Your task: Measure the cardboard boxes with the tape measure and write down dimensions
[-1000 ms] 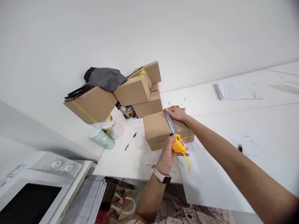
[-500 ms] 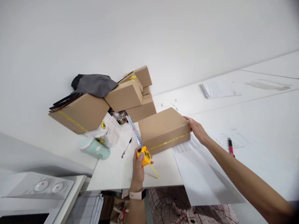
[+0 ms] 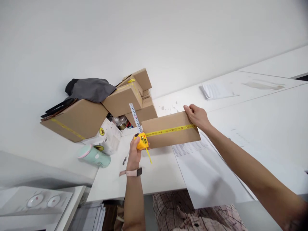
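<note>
I see the left hand (image 3: 134, 150) wrapped around a yellow tape measure (image 3: 143, 141), its blade (image 3: 135, 118) out beside a cardboard box (image 3: 169, 136). The right hand (image 3: 197, 116) clasps the box's upper right corner over the surface (image 3: 160, 173).

The person's bare left hand (image 3: 134, 149) is curled in a firm grip, left forearm (image 3: 134, 199) pointing forward; the bare right hand (image 3: 199, 116) clasps with bent fingers, right arm (image 3: 247, 165) stretched slantwise.
</note>
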Demonstrator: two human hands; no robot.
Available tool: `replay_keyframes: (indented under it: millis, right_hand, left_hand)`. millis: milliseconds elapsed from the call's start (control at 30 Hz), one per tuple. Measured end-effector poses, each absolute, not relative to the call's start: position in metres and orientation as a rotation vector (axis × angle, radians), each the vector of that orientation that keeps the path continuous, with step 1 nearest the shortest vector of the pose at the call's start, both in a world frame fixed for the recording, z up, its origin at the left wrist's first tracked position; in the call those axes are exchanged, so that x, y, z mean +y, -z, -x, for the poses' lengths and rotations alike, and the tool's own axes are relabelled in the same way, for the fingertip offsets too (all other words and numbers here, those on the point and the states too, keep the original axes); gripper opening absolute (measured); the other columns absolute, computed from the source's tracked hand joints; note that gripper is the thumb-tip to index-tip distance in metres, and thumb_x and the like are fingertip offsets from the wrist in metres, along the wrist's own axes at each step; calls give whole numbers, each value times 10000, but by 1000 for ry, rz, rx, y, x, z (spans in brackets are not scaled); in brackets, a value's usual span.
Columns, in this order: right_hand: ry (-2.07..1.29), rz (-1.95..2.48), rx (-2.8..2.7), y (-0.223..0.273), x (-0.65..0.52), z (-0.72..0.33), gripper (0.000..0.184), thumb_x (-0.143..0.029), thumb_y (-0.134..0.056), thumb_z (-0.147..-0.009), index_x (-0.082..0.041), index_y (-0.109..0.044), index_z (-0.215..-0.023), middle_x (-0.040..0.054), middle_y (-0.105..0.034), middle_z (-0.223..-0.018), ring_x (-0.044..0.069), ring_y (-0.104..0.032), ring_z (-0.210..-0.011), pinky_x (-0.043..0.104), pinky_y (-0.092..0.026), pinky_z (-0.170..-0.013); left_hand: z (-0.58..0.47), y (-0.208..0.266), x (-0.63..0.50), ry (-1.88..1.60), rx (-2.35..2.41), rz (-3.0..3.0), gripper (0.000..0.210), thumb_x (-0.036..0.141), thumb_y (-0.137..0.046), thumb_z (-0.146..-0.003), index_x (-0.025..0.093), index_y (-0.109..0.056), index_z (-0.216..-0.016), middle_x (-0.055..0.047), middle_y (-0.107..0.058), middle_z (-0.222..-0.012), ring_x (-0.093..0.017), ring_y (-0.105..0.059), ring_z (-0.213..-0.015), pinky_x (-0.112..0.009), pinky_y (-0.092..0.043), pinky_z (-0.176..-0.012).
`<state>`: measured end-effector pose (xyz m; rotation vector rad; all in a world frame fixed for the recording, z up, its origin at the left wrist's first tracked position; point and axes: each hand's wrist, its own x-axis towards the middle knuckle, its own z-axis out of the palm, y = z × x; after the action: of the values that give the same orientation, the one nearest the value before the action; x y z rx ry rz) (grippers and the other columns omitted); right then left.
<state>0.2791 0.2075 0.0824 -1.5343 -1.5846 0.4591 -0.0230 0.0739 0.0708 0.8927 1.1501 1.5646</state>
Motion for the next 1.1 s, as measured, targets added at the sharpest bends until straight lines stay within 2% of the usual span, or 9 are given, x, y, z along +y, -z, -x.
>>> replay_keyframes:
  millis: [100, 167, 267, 333, 500, 633, 800, 967, 1100]
  right_hand:
    - [-224, 1639, -1625, -91, 225, -267, 531, -622, -357, -996, -228, -673, -833, 143, -706, -1056, 318, -616, -1019, 397, -453, -776]
    - [-102, 1654, -1702, -96, 235, -259, 537, -554, -323, -1022, -213, -693, -836, 177, -699, -1143, 350, -585, -1131, 426, -455, -840]
    - [-54, 1675, -1853, -101, 249, -251, 550, -429, -255, -1053, -180, -718, -889, 184, -741, -1046, 328, -638, -1037, 449, -423, -937]
    - [-59, 1690, -1907, -102, 256, -248, 577, -416, -221, -1062, -170, -724, -926, 174, -761, -964, 305, -673, -941, 452, -400, -971]
    - [-53, 1732, -1916, -103, 259, -243, 675, -488, -153, -1068, -164, -730, -936, 184, -775, -946, 308, -699, -901, 469, -395, -950]
    - [-38, 1718, -1916, -105, 254, -242, 726, -594, -181, -1046, -145, -738, -924, 195, -772, -949, 314, -699, -890, 488, -379, -963]
    - [-32, 1709, -1909, -107, 252, -242, 760, -688, -236, -998, -142, -752, -884, 200, -766, -897, 334, -693, -877, 505, -364, -969]
    - [-4, 1705, -1893, -104, 254, -241, 755, -744, -300, -951, -142, -753, -900, 204, -764, -926, 348, -684, -901, 512, -351, -971]
    - [12, 1703, -1904, -102, 254, -241, 733, -741, -311, -945, -147, -741, -933, 182, -759, -934, 336, -677, -889, 510, -343, -960]
  left_hand:
    - [26, -77, 86, -1583, 1156, -837, 612, 563, -812, -656, 148, -649, -1074, -86, -721, -979, -214, -723, -740, -324, -615, -608]
    - [21, -81, 83, -1609, 1168, -881, 607, 535, -829, -651, 164, -646, -1094, -96, -728, -1061, -214, -729, -787, -322, -620, -638]
    - [0, -79, 64, -1622, 1138, -976, 594, 487, -863, -657, 211, -637, -1132, -99, -701, -1229, -205, -730, -829, -325, -627, -666]
    - [-21, -71, 49, -1559, 1084, -970, 584, 502, -864, -667, 223, -630, -1124, -103, -690, -1253, -206, -728, -819, -334, -629, -653]
    - [-76, -46, 34, -1264, 1008, -925, 583, 535, -856, -685, 196, -610, -1092, -106, -688, -1158, -183, -696, -742, -305, -610, -569]
    - [-99, -40, 38, -1184, 983, -904, 573, 536, -854, -686, 181, -599, -1057, -85, -673, -1055, -161, -664, -689, -286, -592, -529]
    - [-107, -38, 36, -1123, 962, -904, 564, 524, -856, -668, 177, -592, -1026, -67, -659, -1023, -143, -646, -672, -270, -584, -521]
    - [-112, -27, 34, -1118, 967, -905, 586, 542, -856, -663, 178, -593, -1040, -77, -652, -1041, -158, -645, -704, -289, -578, -551]
    - [-121, -12, 36, -1132, 967, -928, 610, 542, -875, -679, 183, -582, -1077, -70, -657, -1021, -158, -637, -780, -287, -562, -659]
